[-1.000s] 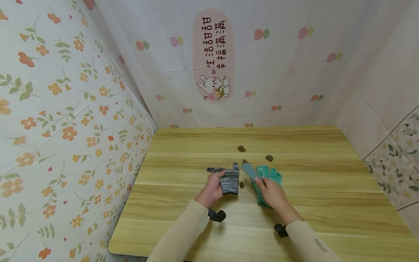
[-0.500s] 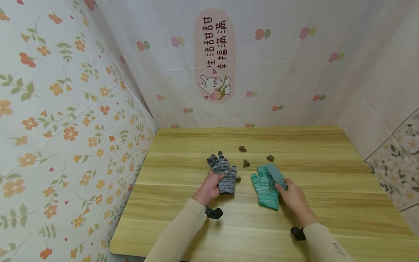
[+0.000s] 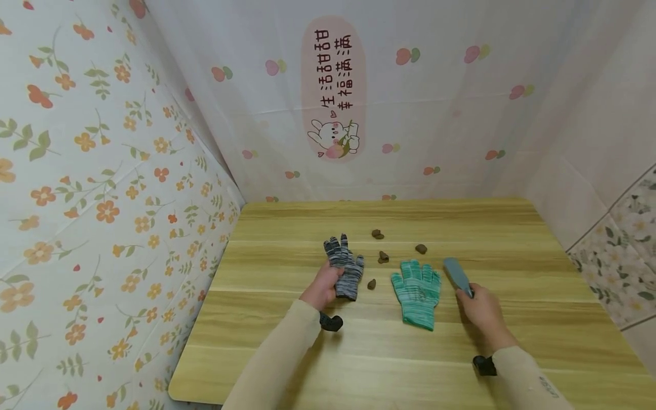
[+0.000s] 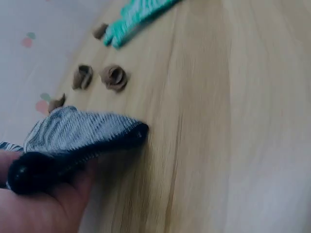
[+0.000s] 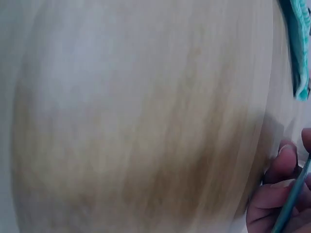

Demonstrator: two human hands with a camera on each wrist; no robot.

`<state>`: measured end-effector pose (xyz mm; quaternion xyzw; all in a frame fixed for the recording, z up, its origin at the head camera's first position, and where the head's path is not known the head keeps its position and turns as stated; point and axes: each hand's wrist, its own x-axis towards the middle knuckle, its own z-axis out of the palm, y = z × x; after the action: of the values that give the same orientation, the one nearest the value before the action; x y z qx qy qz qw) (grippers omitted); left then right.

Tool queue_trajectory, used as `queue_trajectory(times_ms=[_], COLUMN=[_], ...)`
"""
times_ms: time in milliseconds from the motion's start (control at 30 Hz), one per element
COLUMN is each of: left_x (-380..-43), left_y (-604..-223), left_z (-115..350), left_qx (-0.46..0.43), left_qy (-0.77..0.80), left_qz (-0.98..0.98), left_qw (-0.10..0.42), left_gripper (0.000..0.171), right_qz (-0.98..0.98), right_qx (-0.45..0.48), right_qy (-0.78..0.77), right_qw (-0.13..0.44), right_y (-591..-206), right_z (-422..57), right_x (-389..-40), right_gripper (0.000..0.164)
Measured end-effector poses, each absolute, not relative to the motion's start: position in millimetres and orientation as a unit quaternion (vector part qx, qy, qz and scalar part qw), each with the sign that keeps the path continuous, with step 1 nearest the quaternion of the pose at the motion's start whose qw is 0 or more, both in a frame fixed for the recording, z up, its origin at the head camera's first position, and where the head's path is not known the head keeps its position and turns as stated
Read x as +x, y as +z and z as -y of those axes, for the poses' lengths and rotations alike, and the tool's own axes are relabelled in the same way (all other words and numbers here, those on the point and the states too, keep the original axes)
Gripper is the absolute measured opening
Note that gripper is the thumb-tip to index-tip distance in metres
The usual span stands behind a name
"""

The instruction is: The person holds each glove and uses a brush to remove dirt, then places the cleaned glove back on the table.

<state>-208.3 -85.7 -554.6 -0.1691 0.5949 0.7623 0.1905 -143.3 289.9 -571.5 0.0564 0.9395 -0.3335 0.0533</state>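
Observation:
My left hand (image 3: 323,286) grips a grey-and-black striped knit glove (image 3: 350,277) near its palm, over the middle of the table, its fingers pointing away from me. In the left wrist view the glove's dark cuff (image 4: 131,137) faces the camera. To the right, my right hand (image 3: 484,314) holds a blue-grey flat scoop (image 3: 457,274) by its near end, the blade pointing forward. Only the scoop's thin edge (image 5: 293,196) shows in the right wrist view. Between the hands a green striped knit glove (image 3: 419,293) lies flat, fingers forward.
Several brown curled lumps lie on the wooden table (image 3: 307,353): one lump (image 3: 371,284) beside the grey glove, another lump (image 3: 383,257) farther forward, and a lump (image 3: 421,249) beyond the green glove. Patterned cloth walls (image 3: 430,131) stand at the back and both sides.
My right hand has drawn the scoop off the green glove to the right, leaving a brown lump behind. The grey glove, folded a second ago, now shows its fingers, and has shifted slightly left.

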Motion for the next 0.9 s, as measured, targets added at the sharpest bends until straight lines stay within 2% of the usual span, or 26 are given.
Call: queue_trajectory(times_ms=[267, 367, 467, 567, 700, 900], left_x=[-218, -220, -224, -224, -220, -210], left_y=[-566, -567, -566, -561, -556, -548], left_z=[98, 105, 112, 119, 124, 122], left_qx=[-0.137, -0.134, -0.132, -0.129, -0.103, 0.034], left_qy=[0.706, 0.651, 0.588, 0.541, 0.490, 0.315], left_qz=[-0.685, -0.741, -0.795, -0.829, -0.865, -0.948], left_qw=[0.115, 0.091, 0.072, 0.057, 0.030, -0.041], left_gripper=[0.063, 0.072, 0.071, 0.062, 0.056, 0.045], right_qz=[-0.948, -0.949, -0.952, -0.961, -0.976, -0.987], right_qx=[0.035, 0.036, 0.038, 0.047, 0.044, 0.000], right_qy=[-0.317, -0.314, -0.302, -0.272, -0.210, -0.162], right_qw=[0.003, 0.002, 0.007, 0.030, 0.041, -0.005], right_y=[-575, -572, -567, -560, -551, -548], right_z=[-291, -291, -290, -287, -280, -256], right_x=[-143, -143, -143, -143, -143, -146], right_gripper=[0.040, 0.035, 0.033, 0.036, 0.047, 0.071])
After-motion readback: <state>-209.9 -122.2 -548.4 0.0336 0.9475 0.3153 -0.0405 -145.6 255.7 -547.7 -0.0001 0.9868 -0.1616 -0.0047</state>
